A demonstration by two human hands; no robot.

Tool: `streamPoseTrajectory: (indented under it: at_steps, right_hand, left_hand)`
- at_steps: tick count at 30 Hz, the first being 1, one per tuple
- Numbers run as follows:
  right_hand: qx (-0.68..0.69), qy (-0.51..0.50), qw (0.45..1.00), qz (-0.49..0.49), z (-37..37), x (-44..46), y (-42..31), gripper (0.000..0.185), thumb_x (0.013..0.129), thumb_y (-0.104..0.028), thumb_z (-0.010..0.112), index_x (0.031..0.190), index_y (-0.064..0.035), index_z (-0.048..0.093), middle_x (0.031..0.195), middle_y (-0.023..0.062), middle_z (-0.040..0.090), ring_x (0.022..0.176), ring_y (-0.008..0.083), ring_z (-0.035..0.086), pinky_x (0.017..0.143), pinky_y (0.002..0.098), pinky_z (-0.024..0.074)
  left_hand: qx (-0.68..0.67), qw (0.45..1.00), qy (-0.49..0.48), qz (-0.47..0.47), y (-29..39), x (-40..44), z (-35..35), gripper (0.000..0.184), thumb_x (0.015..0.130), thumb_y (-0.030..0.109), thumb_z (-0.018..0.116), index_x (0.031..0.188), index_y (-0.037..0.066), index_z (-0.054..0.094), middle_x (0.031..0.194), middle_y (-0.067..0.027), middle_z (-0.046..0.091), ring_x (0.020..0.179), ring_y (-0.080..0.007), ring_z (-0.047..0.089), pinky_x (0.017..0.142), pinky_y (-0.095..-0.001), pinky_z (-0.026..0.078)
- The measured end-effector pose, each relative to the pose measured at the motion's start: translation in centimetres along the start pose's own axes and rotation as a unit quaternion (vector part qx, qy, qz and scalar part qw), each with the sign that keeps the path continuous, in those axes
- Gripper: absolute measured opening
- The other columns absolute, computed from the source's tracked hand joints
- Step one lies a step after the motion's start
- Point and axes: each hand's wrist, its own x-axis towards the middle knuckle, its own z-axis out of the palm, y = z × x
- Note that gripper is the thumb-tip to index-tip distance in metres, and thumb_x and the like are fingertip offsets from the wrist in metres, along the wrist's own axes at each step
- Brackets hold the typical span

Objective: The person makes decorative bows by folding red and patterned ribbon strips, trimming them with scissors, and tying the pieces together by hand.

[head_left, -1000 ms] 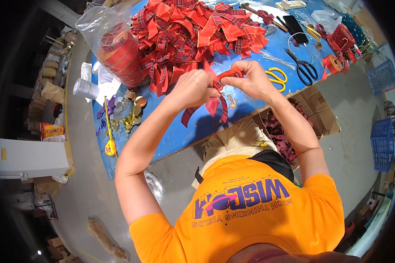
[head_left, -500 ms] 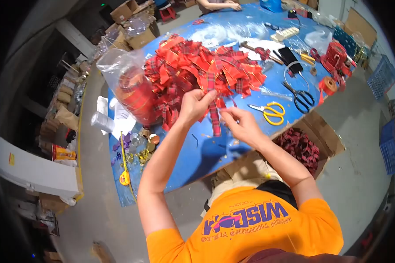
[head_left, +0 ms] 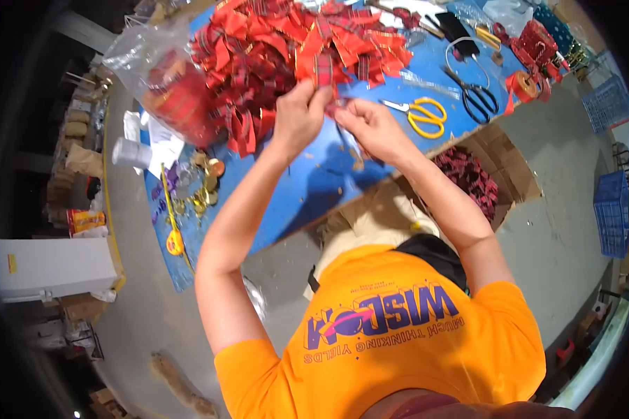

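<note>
A red plaid ribbon (head_left: 324,70) runs from the near side of the pile of red and plaid ribbon bows (head_left: 248,52) down to my hands. My left hand (head_left: 300,117) is closed on it, thumb and fingers pinched together. Close beside, the fingers of my right hand (head_left: 372,128) pinch the ribbon's lower part, which is bunched and partly hidden. Yellow-handled scissors (head_left: 425,117) lie to the right of my right hand, with black-handled scissors (head_left: 476,101) farther right.
A clear plastic bag (head_left: 178,94) of red ribbon stands left of the pile. A yellow tape measure (head_left: 175,241) lies at the table's left edge. Below the right edge sits a cardboard box (head_left: 514,167) of dark red bows. A phone (head_left: 454,31) and ribbon rolls (head_left: 524,85) lie far right.
The view has tilted downward. My hands have come closer together, and the ribbon end that hung straight between them is now gathered up at the fingers of my right hand.
</note>
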Motion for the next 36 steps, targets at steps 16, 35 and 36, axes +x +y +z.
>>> streamPoseTrajectory:
  at_steps: [16, 35, 36]
  right_hand:
    - [-0.104, -0.116, 0.984, -0.084, -3.4, -2.4, -1.5, 0.020, 0.094, -0.021, 0.067, 0.086, -0.0031, 0.067, 0.067, -0.0042, 0.058, 0.061, 0.0030, 0.049, 0.055, 0.0221, 0.0397]
    - [-0.289, -0.117, 0.920, -0.239, -5.5, -0.8, -6.3, 0.027, 0.081, -0.024, 0.079, 0.098, -0.0043, 0.075, 0.082, 0.0083, 0.070, 0.075, 0.0211, 0.064, 0.073, 0.0336, 0.0523]
    - [-0.266, -0.112, 0.933, -0.214, -5.7, -0.8, -6.2, 0.027, 0.081, -0.023, 0.079, 0.099, -0.0038, 0.074, 0.082, 0.0075, 0.071, 0.076, 0.0185, 0.064, 0.073, 0.0321, 0.0518]
  left_hand:
    - [-0.147, 0.911, -0.330, -0.198, 2.1, 1.0, -6.5, 0.020, 0.096, 0.022, 0.066, 0.102, 0.003, 0.069, 0.080, 0.0071, 0.062, 0.068, -0.0008, 0.051, 0.058, -0.0209, 0.041]
    - [-0.048, 0.982, -0.184, -0.002, 6.0, 0.5, -6.9, 0.042, 0.075, 0.008, 0.085, 0.109, 0.006, 0.060, 0.100, -0.0009, 0.065, 0.091, -0.0110, 0.063, 0.078, -0.0281, 0.052]
    - [-0.124, 0.984, -0.123, -0.043, 5.4, 0.2, -6.6, 0.046, 0.075, 0.010, 0.085, 0.112, 0.005, 0.058, 0.100, -0.0029, 0.066, 0.090, -0.0114, 0.064, 0.077, -0.0280, 0.053]
